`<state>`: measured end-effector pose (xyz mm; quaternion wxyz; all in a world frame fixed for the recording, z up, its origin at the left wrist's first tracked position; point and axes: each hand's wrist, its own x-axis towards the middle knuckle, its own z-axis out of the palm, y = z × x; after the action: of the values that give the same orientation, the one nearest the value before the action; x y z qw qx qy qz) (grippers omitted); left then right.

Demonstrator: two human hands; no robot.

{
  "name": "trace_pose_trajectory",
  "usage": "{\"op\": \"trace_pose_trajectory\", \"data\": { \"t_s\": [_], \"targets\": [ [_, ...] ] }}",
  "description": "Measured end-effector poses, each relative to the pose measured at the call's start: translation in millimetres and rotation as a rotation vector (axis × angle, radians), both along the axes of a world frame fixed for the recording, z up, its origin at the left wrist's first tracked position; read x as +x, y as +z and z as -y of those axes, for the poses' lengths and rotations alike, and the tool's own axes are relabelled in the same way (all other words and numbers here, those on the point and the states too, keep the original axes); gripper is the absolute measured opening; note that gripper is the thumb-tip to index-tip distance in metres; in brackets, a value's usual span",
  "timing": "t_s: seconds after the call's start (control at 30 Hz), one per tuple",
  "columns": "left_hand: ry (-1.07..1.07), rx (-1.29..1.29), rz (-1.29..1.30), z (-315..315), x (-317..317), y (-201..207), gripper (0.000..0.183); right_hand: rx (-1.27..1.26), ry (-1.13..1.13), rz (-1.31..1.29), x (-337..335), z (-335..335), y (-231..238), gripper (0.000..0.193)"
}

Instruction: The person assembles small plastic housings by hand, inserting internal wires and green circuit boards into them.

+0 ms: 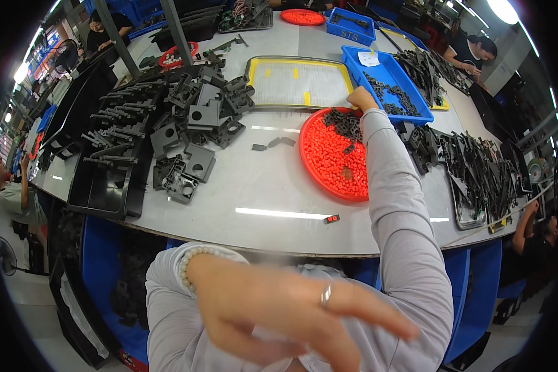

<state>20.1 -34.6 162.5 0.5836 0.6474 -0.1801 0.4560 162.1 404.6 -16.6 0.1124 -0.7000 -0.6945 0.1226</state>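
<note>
My left hand (pixel 279 310), blurred, is raised close in front of my body with fingers stretched apart; no object shows in it. My right arm reaches forward across a round red tray (pixel 303 162). At the tray's far rim my right hand (pixel 364 99) has its fingers curled together; what they hold, if anything, is hidden. Small red parts (pixel 328 152) fill most of the tray, with a heap of dark grey parts (pixel 344 124) at its far side. Near the table's front edge lies a small dark piece with two red inserts (pixel 332 219).
Grey moulded housings (pixel 204 115) pile up left of centre, beside a black crate (pixel 105 192) with dark rod-like parts. A yellow-edged flat tray (pixel 273 80) lies ahead. A blue bin (pixel 384 68) stands beyond my right hand; long dark parts (pixel 480 173) heap at right. Other people sit around.
</note>
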Motion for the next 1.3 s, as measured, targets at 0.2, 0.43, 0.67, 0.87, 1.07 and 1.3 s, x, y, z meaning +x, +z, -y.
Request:
{"op": "trace_pose_trajectory", "data": {
  "t_s": [0.2, 0.43, 0.67, 0.87, 1.07, 1.3],
  "targets": [
    [1.461, 0.606, -1.183, -117, -42, -69, 0.051, -0.071, -0.063, -0.442, 33, -6, -11, 0.032],
    [1.705, 0.435, -1.85, -237, -138, -129, 0.087, -0.094, 0.067, -0.865, 17, -24, -25, 0.017],
    [1.573, 0.238, -2.056, -255, -187, -150, 0.077, -0.085, -0.006, -1.352, -21, -1, 14, 0.037],
    [1.59, 0.295, -2.022, -260, -164, -147, 0.072, 0.369, -0.08, -1.204, 19, -4, 58, 0.035],
    [1.564, 0.257, -2.109, -251, -154, -136, 0.079, 0.628, -0.054, -1.277, 100, 35, 108, 0.026],
    [1.605, 0.418, -2.093, -236, -120, -123, 0.083, 0.501, -0.013, -1.843, 201, 163, 129, 0.032]
  ]
}}
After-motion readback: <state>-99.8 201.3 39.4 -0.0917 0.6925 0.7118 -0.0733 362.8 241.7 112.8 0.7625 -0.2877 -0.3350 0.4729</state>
